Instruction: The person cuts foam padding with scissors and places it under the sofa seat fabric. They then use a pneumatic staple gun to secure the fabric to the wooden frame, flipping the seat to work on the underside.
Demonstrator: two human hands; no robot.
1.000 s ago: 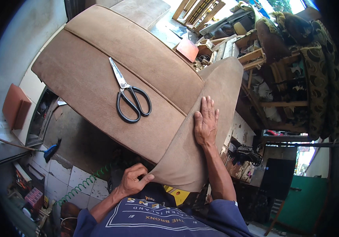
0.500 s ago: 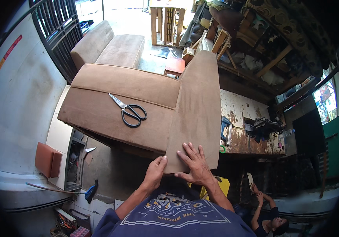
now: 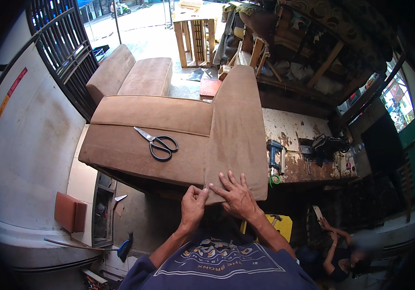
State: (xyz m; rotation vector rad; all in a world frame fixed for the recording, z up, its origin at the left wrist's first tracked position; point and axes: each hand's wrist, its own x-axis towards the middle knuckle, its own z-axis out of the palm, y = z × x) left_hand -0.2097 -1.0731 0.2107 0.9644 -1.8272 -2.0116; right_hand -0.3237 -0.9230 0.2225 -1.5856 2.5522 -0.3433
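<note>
A brown upholstered sofa (image 3: 135,150) fills the middle, with a long arm panel (image 3: 236,125) in the same fabric along its right side. At the panel's near left corner, my left hand (image 3: 193,208) is closed, thumb and forefinger pinching the fabric edge. Beside it, my right hand (image 3: 239,198) lies on the near end of the panel with its fingers spread, its heel by the front edge. A pair of scissors (image 3: 157,144) with black handles rests on the sofa, left of the panel. The underside of the pinched edge is hidden.
At right, a worn worktable (image 3: 289,130) bears a blue nail gun (image 3: 276,157) and a black sewing machine (image 3: 330,145). A hammer lies on a yellow stool (image 3: 277,226) near my right forearm. Another person (image 3: 338,251) sits lower right. A broom (image 3: 123,249) lies left.
My right hand has shifted toward the panel's left edge, closer to my left hand. My left fingers are more curled at the corner. The whole view has tilted slightly upward.
</note>
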